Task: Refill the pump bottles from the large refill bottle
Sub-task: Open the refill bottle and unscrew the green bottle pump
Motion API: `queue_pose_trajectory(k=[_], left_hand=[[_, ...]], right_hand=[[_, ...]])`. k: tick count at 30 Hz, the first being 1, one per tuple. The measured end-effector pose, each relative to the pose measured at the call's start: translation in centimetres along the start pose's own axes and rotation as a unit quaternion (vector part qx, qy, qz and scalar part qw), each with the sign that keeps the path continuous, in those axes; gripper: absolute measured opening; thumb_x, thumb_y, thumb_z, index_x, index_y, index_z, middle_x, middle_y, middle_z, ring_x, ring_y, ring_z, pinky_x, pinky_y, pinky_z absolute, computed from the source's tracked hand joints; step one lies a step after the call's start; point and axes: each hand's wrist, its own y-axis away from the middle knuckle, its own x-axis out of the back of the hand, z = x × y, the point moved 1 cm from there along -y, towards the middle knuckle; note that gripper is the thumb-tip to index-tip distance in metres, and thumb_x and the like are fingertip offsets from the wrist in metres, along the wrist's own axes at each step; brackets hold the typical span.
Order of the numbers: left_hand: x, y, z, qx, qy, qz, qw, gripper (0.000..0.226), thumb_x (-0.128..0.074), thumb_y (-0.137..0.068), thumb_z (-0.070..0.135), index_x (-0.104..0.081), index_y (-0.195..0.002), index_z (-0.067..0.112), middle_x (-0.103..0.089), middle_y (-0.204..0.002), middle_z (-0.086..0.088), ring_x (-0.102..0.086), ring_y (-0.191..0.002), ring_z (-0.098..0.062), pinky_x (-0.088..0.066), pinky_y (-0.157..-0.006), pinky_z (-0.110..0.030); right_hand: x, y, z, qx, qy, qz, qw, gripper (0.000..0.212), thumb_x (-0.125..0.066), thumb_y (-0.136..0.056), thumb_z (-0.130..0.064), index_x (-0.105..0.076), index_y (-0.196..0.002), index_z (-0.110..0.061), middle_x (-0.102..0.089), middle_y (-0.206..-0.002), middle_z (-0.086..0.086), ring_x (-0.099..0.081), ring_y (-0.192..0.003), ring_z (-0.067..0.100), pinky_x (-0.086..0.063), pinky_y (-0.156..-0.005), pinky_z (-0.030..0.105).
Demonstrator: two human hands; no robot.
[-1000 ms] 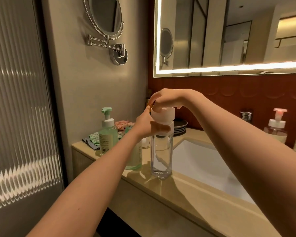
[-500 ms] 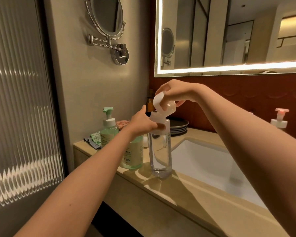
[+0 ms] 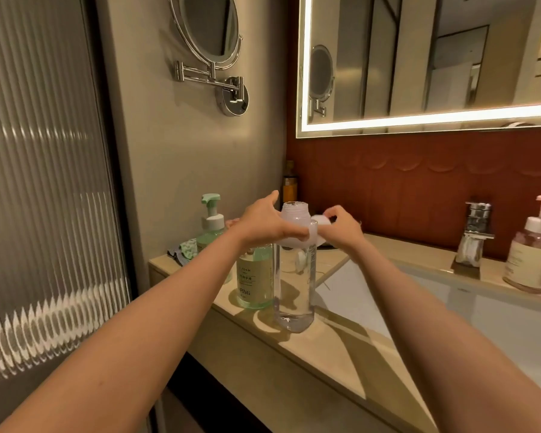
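Note:
A tall clear bottle [image 3: 294, 292] stands on the beige counter [image 3: 325, 348] by the sink, its threaded white neck uncovered at the top. My left hand [image 3: 263, 225] grips the bottle's white shoulder. My right hand [image 3: 341, 226] holds the white cap [image 3: 320, 220] just to the right of the neck, off the bottle. A green-tinted bottle [image 3: 255, 276] with a printed label stands right behind the clear one, its top hidden by my left hand. A green pump bottle [image 3: 211, 226] stands further back left. A pink pump bottle [image 3: 536, 254] stands at the far right.
The white sink basin [image 3: 434, 307] lies right of the bottles, with a chrome tap [image 3: 473, 235] behind it. A folded cloth [image 3: 185, 250] lies at the counter's back left corner. A wall mirror on an arm [image 3: 213, 42] hangs above; ribbed glass [image 3: 44, 214] fills the left.
The cap has come off the clear bottle. My right hand lifted it from the neck and lowered it to the right side, while my left hand kept hold of the bottle's shoulder.

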Motion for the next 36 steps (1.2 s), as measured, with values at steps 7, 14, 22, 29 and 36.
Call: queue_pose_trajectory(k=[7, 14, 22, 29, 36], left_hand=[[0.3, -0.1, 0.2, 0.003, -0.031, -0.029, 0.999, 0.105, -0.078, -0.072, 0.023, -0.008, -0.15, 0.011, -0.04, -0.146, -0.008, -0.045, -0.125, -0.023, -0.043, -0.098, -0.032], [0.4, 0.1, 0.2, 0.014, -0.015, -0.045, 0.999, 0.101, -0.075, -0.076, 0.021, -0.007, -0.15, 0.011, -0.038, -0.147, -0.007, -0.045, -0.124, -0.02, -0.04, -0.087, -0.022], [0.5, 0.3, 0.1, 0.021, 0.001, -0.047, 0.999, 0.101, -0.076, -0.075, 0.021, -0.009, -0.15, 0.011, -0.038, -0.147, -0.007, -0.045, -0.127, -0.021, -0.039, -0.091, -0.025], [0.4, 1.0, 0.4, 0.023, 0.024, -0.046, 0.998, 0.1, -0.075, -0.076, 0.018, -0.007, -0.15, 0.009, -0.037, -0.147, -0.008, -0.046, -0.118, -0.016, -0.039, -0.088, -0.023], [0.4, 1.7, 0.6, 0.008, 0.034, -0.028, 0.999, 0.105, -0.076, -0.075, 0.019, -0.003, -0.151, 0.012, -0.037, -0.148, -0.01, -0.043, -0.129, -0.023, -0.04, -0.098, -0.032]], right_hand=[[-3.9, -0.5, 4.2, -0.05, 0.066, -0.057, 0.995, 0.032, -0.065, -0.084, -0.025, -0.046, -0.106, -0.013, -0.053, -0.1, 0.004, -0.047, -0.087, 0.017, -0.035, -0.058, 0.025], [-7.8, -1.8, 7.1, -0.041, 0.107, -0.073, 0.991, 0.03, -0.057, -0.088, -0.032, -0.049, -0.112, -0.016, -0.059, -0.107, 0.004, -0.052, -0.089, 0.019, -0.04, -0.067, 0.029], [-8.0, -2.6, 6.7, -0.049, 0.103, -0.1, 0.988, 0.048, -0.06, -0.087, -0.03, -0.042, -0.128, -0.012, -0.052, -0.127, 0.009, -0.053, -0.106, 0.025, -0.044, -0.08, 0.033], [-2.6, -0.7, 1.4, 0.0, -0.086, -0.114, 0.99, 0.047, -0.067, -0.082, -0.015, -0.046, -0.123, -0.012, -0.054, -0.114, 0.005, -0.053, -0.102, 0.019, -0.049, -0.078, 0.03], [0.2, 2.8, -0.8, 0.016, -0.19, -0.242, 0.951, 0.059, -0.045, -0.08, 0.014, -0.043, -0.129, -0.018, -0.053, -0.127, 0.009, -0.052, -0.115, 0.025, -0.048, -0.084, 0.034]])
